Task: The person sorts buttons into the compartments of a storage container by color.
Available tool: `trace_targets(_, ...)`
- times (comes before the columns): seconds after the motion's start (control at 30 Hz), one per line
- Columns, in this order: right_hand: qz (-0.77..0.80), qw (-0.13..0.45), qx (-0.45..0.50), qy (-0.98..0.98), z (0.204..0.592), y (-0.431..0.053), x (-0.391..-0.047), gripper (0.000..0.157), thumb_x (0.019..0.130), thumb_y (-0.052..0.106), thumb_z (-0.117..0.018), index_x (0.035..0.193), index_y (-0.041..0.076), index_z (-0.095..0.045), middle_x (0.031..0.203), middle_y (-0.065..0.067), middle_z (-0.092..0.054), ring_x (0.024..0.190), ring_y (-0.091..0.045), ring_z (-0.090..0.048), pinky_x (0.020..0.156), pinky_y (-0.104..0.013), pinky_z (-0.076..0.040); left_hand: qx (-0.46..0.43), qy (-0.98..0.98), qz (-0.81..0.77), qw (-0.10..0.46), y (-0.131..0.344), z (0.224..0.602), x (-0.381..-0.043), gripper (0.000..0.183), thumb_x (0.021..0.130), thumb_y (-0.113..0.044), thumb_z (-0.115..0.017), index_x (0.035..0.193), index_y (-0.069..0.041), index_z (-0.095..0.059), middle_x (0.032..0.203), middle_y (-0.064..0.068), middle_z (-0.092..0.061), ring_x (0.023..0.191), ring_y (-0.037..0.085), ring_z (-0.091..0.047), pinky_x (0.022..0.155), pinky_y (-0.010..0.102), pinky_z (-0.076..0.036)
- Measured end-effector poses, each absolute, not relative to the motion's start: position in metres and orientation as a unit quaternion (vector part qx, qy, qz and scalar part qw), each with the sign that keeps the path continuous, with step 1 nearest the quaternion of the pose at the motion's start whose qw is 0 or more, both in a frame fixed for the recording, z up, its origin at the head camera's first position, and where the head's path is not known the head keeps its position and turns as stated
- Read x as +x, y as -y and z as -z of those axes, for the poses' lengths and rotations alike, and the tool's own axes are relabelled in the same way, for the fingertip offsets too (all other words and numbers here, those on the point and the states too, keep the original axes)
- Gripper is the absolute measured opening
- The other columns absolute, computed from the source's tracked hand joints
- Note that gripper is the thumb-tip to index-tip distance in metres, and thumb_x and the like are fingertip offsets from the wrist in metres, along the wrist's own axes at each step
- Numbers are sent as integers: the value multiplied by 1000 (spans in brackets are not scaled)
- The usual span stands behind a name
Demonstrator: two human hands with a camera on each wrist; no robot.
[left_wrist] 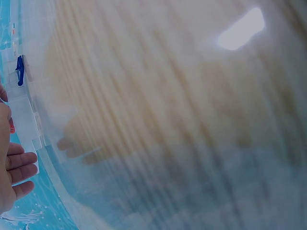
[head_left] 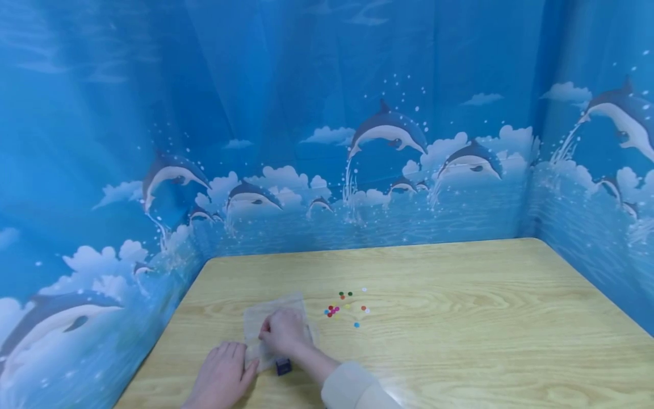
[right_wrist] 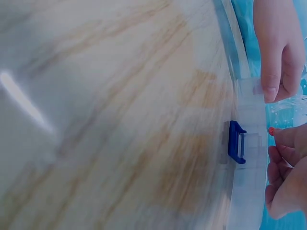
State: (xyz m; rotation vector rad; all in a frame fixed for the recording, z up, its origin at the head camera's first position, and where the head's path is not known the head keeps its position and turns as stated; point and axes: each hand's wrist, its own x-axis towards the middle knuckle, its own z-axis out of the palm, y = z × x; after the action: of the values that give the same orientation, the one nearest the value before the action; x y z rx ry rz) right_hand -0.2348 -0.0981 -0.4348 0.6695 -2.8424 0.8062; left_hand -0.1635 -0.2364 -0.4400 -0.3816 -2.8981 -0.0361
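My right hand [head_left: 286, 332] is over a shallow, translucent plastic box [head_left: 250, 321] on the table. Between its thumb and forefinger it pinches a small red button [right_wrist: 271, 131], seen in the right wrist view; the other fingers are curled in. At the box's near left corner lies my left hand [head_left: 222, 369], its fingers extended and the thumb toward the box's front edge. A dark blue latch [head_left: 283, 366] sits on the front side of the box, near my right wrist. What lies inside the box is largely hidden by the right hand.
Several small coloured buttons [head_left: 332, 311] lie scattered on the wood-grain table [head_left: 460, 318] to the right of the box. Blue curtains [head_left: 286, 113] printed with dolphins stand behind and along both sides of the table.
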Motion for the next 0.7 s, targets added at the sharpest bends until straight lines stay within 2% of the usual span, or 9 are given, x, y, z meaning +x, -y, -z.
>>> trace_targets(0.33,-244,40,205,947,433,106,-231,19,81,28,-68,66,25,-59,70,12,-47,86,-11,-48,88,-37,-34,-117,990,5,76,237,439,-166,32,87,-33,-61,94,-2,-57,85,6,-56,85,24,-53,74,43,-43)
trace_targets(0.7,-221,40,214,951,432,105,-230,19,81,26,-68,65,25,-59,68,13,-45,74,-6,-41,74,-29,-31,-118,989,7,85,236,440,-165,32,87,-33,-61,94,-2,-58,86,7,-57,87,26,-55,76,43,-43)
